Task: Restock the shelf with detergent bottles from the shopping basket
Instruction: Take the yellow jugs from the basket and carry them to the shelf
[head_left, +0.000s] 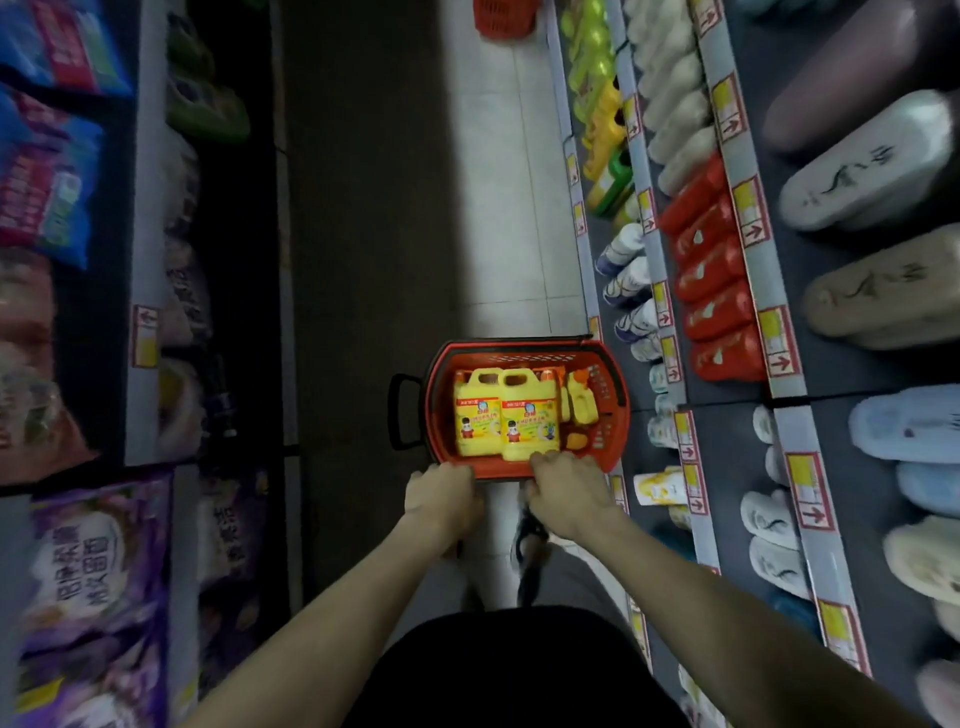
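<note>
Hands, left hand (441, 493) and right hand (566, 491), grip the basket (613, 415) rim on the floor; unloading hasn't begun, next lift a bottle (527, 423).

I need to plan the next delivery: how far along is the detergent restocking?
Barely begun, it seems. The red plastic shopping basket on the floor still holds two large yellow detergent jugs plus smaller yellow bottles. In hand: the left hand and right hand both rest on the basket's near rim, holding no bottle. Left: lifting every bottle out onto the right-hand shelf with yellow bottles.
</note>
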